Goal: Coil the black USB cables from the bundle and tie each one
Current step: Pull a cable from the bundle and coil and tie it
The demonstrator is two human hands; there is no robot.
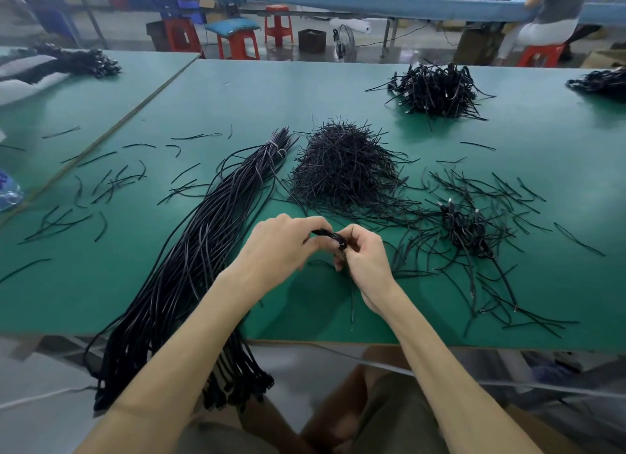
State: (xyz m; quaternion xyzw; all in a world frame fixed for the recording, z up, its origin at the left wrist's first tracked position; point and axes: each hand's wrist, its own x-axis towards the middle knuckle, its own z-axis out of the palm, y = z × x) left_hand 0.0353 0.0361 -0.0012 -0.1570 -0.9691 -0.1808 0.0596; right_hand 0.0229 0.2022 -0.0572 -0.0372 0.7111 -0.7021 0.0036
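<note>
Slippage is threatening first from the biggest thing: the long bundle of straight black USB cables (203,243), lying at nine o'clock of the hands and cinched by a pale tie near its far end, is hanging its plug ends over the near table edge. A careless tug on one strand could be dragging the rest down.

Next, the small black coil of cable (333,238) is sitting in the air between both hands, over the near middle of the table. The left hand (281,247) is curling its fingers (305,221) round the coil, while the right hand (364,260) is pinching the coil's side with bent fingers (355,240), probably twisting a tie, though that tie is too small to tell. If either grip is loosening, the springy loops are likely popping open.

Underneath, the green matte table (254,91) is carrying a heap of thin black twist ties (342,169) at twelve o'clock, a far pile of coiled black cables (437,91) at one o'clock, a smaller pile of coiled cables (471,230) at three o'clock, and loose ties all round. Beyond, red plastic stools (277,25) are standing by a long blue table (372,3), where another person (548,23) is sitting.
</note>
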